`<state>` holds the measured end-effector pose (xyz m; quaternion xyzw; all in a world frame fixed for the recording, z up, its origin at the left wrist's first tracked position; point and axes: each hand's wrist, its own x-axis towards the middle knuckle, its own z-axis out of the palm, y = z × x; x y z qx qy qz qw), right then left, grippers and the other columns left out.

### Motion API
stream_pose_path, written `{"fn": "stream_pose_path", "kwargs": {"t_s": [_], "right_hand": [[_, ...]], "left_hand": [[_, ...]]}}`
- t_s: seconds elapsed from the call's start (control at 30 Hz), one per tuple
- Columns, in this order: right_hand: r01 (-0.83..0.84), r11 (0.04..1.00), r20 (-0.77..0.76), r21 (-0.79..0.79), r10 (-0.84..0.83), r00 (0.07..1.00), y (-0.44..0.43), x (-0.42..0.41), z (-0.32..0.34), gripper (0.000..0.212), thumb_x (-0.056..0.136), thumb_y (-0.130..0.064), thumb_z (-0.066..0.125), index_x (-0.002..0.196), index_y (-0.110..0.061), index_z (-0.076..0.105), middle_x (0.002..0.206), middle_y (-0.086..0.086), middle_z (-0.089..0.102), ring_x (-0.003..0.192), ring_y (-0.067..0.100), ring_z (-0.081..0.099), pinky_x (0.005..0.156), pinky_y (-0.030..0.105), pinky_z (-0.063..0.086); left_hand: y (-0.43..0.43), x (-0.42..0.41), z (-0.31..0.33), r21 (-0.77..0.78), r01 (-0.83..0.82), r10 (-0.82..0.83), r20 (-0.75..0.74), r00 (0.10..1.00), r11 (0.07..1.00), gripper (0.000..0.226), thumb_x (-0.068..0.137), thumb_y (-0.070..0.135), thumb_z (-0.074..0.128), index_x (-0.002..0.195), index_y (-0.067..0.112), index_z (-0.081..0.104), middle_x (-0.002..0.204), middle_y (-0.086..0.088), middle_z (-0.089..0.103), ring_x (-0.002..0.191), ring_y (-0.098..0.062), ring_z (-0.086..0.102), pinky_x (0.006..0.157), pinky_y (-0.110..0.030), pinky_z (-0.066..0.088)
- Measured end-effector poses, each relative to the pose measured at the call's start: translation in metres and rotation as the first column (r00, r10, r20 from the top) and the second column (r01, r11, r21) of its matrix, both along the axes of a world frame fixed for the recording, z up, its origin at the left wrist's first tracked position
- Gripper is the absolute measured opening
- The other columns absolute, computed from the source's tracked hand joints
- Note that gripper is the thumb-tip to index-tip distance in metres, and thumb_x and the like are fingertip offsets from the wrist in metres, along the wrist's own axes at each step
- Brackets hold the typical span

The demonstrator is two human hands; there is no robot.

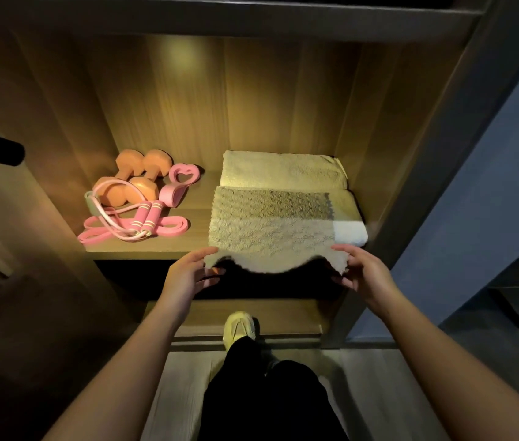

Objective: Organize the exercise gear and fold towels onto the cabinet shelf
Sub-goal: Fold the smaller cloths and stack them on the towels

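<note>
Head view: the grey towel [270,230] lies on the cabinet shelf [199,202], on top of a white towel [350,232], at 12 o'clock from both hands. Its near edge runs from 9 to 3 o'clock and hangs over the shelf front. The left hand [185,278] and the right hand [363,275] are equally near, and each grip pinches one near corner. I judge the next move goes toward 12 o'clock.
</note>
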<state>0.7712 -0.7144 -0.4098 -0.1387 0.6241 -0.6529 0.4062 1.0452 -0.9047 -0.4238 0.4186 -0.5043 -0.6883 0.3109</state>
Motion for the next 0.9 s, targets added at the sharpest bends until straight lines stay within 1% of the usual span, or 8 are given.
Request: {"fn": "stream_pose_path", "kwargs": {"t_s": [0.1, 0.17, 0.23, 0.37, 0.47, 0.63, 0.77, 0.9], "right_hand": [[-0.08, 0.996, -0.135, 0.045, 0.085, 0.987, -0.012, -0.012, 0.01, 0.022, 0.096, -0.003, 0.052, 0.109, -0.014, 0.066, 0.102, 0.004, 0.074, 0.093, 0.015, 0.07, 0.07, 0.026, 0.055], [-0.067, 0.988, -0.277, 0.14, 0.104, 0.955, -0.023, -0.021, 0.013, 0.01, 0.096, -0.007, 0.057, 0.1, -0.009, 0.066, 0.088, 0.004, 0.075, 0.075, 0.008, 0.071, 0.062, 0.019, 0.05], [0.0, 0.98, -0.429, 0.2, 0.087, 0.899, -0.035, -0.031, 0.016, 0.017, 0.096, -0.016, 0.059, 0.085, -0.005, 0.064, 0.072, 0.004, 0.063, 0.059, 0.009, 0.058, 0.054, 0.016, 0.043], [0.078, 0.967, -0.626, 0.242, 0.094, 0.774, -0.059, -0.048, 0.019, 0.034, 0.095, -0.031, 0.06, 0.071, -0.008, 0.057, 0.062, 0.003, 0.046, 0.06, 0.016, 0.043, 0.053, 0.027, 0.031], [0.128, 0.962, -0.666, 0.241, 0.068, 0.743, -0.08, -0.059, 0.02, 0.035, 0.097, -0.032, 0.054, 0.073, -0.006, 0.056, 0.065, 0.005, 0.048, 0.065, 0.02, 0.046, 0.058, 0.033, 0.032], [0.147, 0.953, -0.608, 0.265, 0.047, 0.792, -0.118, -0.081, 0.022, 0.037, 0.1, -0.033, 0.051, 0.13, -0.013, 0.056, 0.084, 0.005, 0.059, 0.072, 0.02, 0.054, 0.064, 0.03, 0.042], [0.174, 0.888, -0.679, 0.426, 0.188, 0.709, -0.137, -0.091, 0.012, 0.019, 0.101, -0.03, 0.047, 0.094, -0.014, 0.056, 0.069, 0.004, 0.052, 0.057, 0.018, 0.048, 0.051, 0.027, 0.035], [0.19, 0.785, -0.664, 0.589, 0.336, 0.668, -0.153, -0.095, 0.012, 0.029, 0.1, -0.034, 0.038, 0.079, -0.016, 0.043, 0.068, 0.003, 0.045, 0.056, 0.017, 0.043, 0.051, 0.029, 0.03]], "left_hand": [[-0.007, -0.008, 0.008, -0.117, 0.031, -0.023, 0.065, 0.998, 0.993, 0.03, 0.097, 0.003, 0.051, 0.103, 0.024, 0.07, 0.1, 0.0, 0.075, 0.088, -0.016, 0.072, 0.073, -0.027, 0.054], [-0.014, -0.02, 0.012, -0.211, -0.023, 0.053, 0.141, 0.989, 0.977, 0.017, 0.095, 0.011, 0.059, 0.095, 0.021, 0.071, 0.091, 0.002, 0.074, 0.078, -0.009, 0.069, 0.068, -0.021, 0.052], [-0.025, -0.032, 0.019, -0.356, -0.057, 0.149, 0.237, 0.96, 0.933, 0.017, 0.094, 0.021, 0.061, 0.084, 0.01, 0.07, 0.077, -0.003, 0.067, 0.069, -0.013, 0.06, 0.063, -0.024, 0.047], [-0.053, -0.053, 0.03, -0.535, -0.038, 0.266, 0.356, 0.896, 0.844, 0.035, 0.094, 0.033, 0.06, 0.079, 0.002, 0.065, 0.08, -0.013, 0.067, 0.079, -0.028, 0.061, 0.074, -0.04, 0.048], [-0.075, -0.072, 0.033, -0.57, -0.032, 0.302, 0.385, 0.872, 0.821, 0.032, 0.096, 0.033, 0.057, 0.082, 0.004, 0.062, 0.077, -0.008, 0.063, 0.077, -0.027, 0.059, 0.067, -0.037, 0.046], [-0.112, -0.102, 0.031, -0.674, 0.057, 0.33, 0.432, 0.839, 0.737, 0.025, 0.098, 0.029, 0.056, 0.083, 0.009, 0.057, 0.07, 0.004, 0.056, 0.065, -0.013, 0.051, 0.057, -0.031, 0.037], [-0.131, -0.113, 0.017, -0.644, 0.128, 0.285, 0.496, 0.82, 0.754, 0.02, 0.098, 0.023, 0.055, 0.082, 0.011, 0.055, 0.071, 0.001, 0.055, 0.071, -0.023, 0.052, 0.065, -0.032, 0.035], [-0.146, -0.125, 0.012, -0.573, 0.148, 0.278, 0.587, 0.76, 0.806, 0.021, 0.098, 0.024, 0.053, 0.091, 0.007, 0.062, 0.088, -0.015, 0.065, 0.083, -0.033, 0.059, 0.071, -0.033, 0.042]]}}
